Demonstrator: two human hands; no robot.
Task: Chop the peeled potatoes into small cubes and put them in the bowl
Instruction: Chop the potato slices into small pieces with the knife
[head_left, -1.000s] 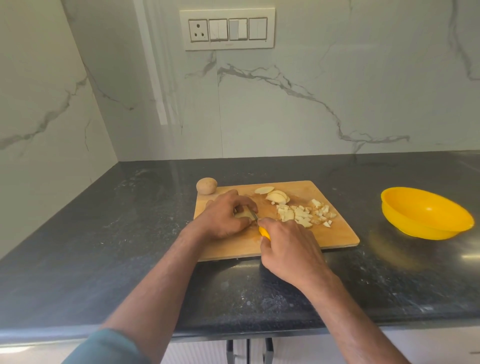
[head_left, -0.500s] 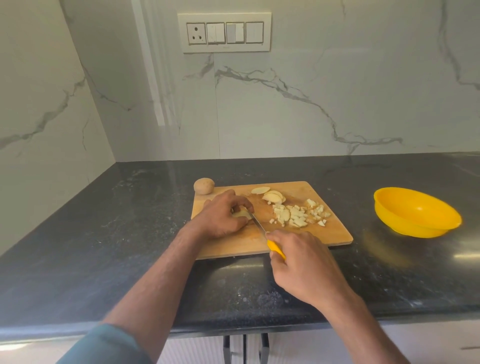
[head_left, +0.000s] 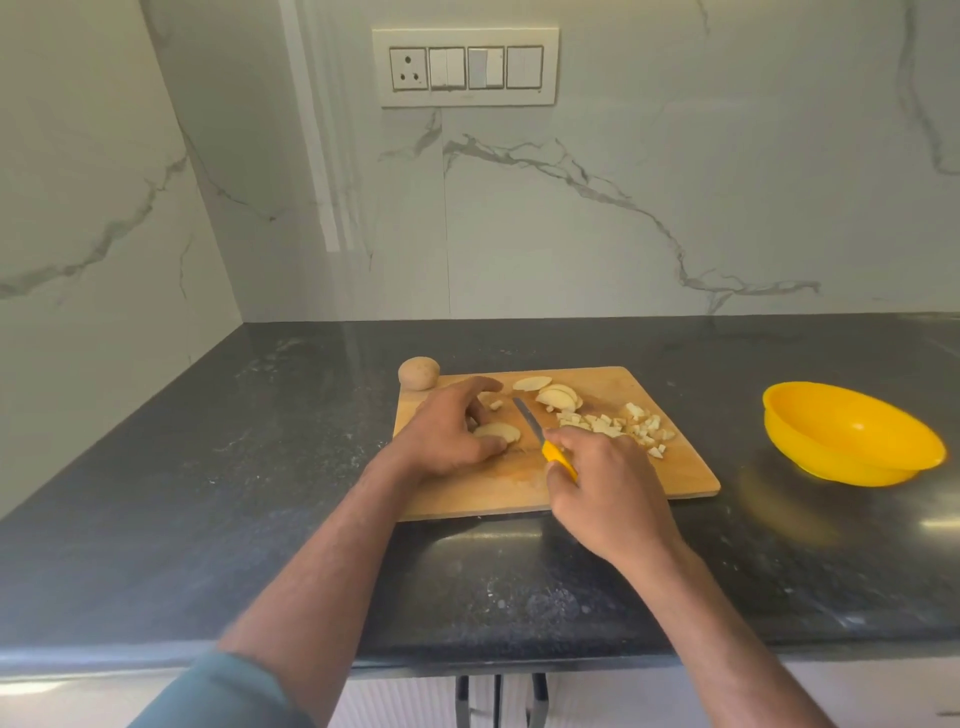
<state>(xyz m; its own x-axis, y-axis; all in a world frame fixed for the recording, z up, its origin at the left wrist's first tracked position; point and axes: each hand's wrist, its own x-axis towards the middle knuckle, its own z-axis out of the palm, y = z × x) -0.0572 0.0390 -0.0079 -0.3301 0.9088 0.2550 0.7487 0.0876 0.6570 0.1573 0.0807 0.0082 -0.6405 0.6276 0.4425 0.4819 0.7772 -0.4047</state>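
Hands both at work over rectangular light-wood chopping board (head_left: 675, 478), which lies flat on dark speckled stone countertop (head_left: 208, 467). Left hand (head_left: 447, 436) sits on board's left part, fingers curled over a pale peeled potato slice stack (head_left: 497, 431), thumb + fingertips pinning it down against the wood. Right hand (head_left: 608, 493) is clenched round yellow handle of small knife (head_left: 540, 434); blade w/ grey steel points away from the person, up-left, lying just right of the held stack. Can't tell if edge touches the board or the potato.

More potato on board: a few uncut pale half-round potato slices (head_left: 553, 395) near far edge, overlapping. Loose scatter of small pale potato cubes (head_left: 618, 427) on right half, approx. between the slices and right hand. Couple of small bits also by left fingertips.

One whole brown unpeeled-looking round potato (head_left: 418, 372) on counter, touching or just beside board's far-left corner.

Shallow round yellow plastic bowl (head_left: 852, 452) on counter well to the right of board, apart from it; no cubes seen inside.

Bkgd: white marble-look wall w/ grey veins (head_left: 623, 208), cream switch-and-socket plate (head_left: 467, 67) above board. Teal sleeve (head_left: 218, 696) at left arm, bottom of view.
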